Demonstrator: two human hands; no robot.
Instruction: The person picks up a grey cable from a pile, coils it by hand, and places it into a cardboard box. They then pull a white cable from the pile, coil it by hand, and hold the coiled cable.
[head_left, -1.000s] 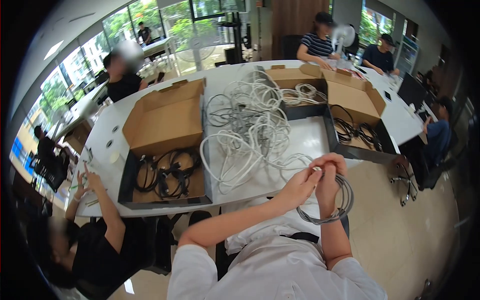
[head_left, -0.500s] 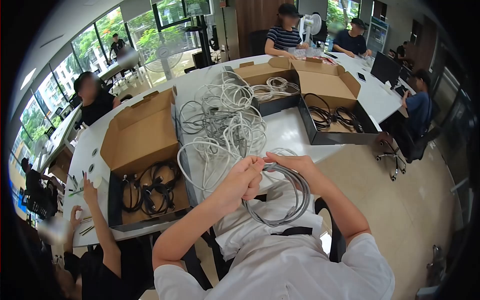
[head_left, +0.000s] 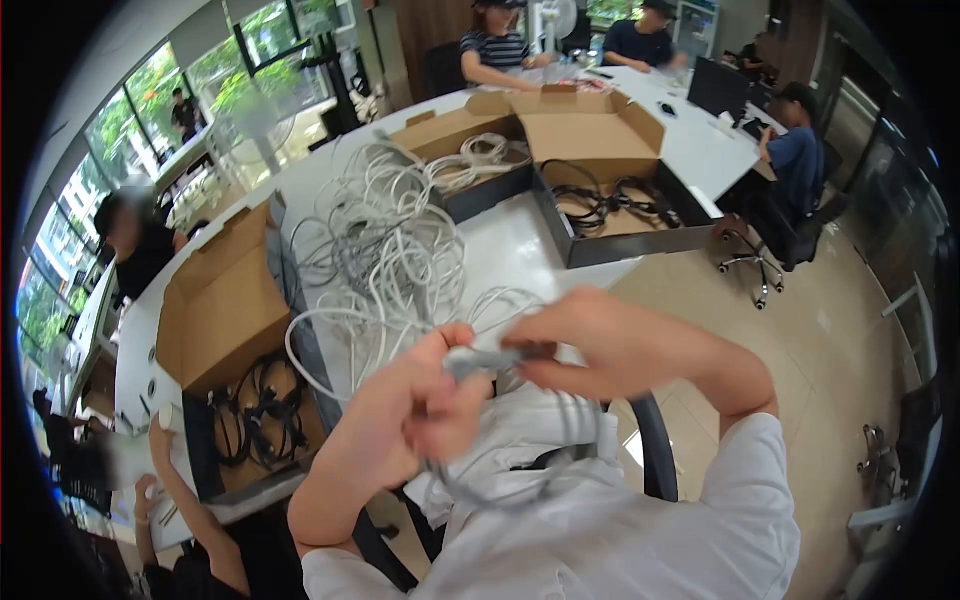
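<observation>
A grey cable hangs in a loose coil before my white shirt, its lower loops smeared by motion. My left hand is closed on the upper part of the coil. From the other side my right hand pinches the same cable, close to the left fingertips. Exactly how the strands run between the fingers is blurred. Just beyond my hands, a tangled heap of white and grey cables lies on the white table.
An open box with black cables stands at the left. Farther back are a box of white cables and another box of black cables. At the left edge a person's arm reaches over the table. Other people sit around it.
My view has shifted, so the table and boxes appear farther left. My right hand has come off the coil's side and risen toward the left hand; the coil has swung and blurred.
</observation>
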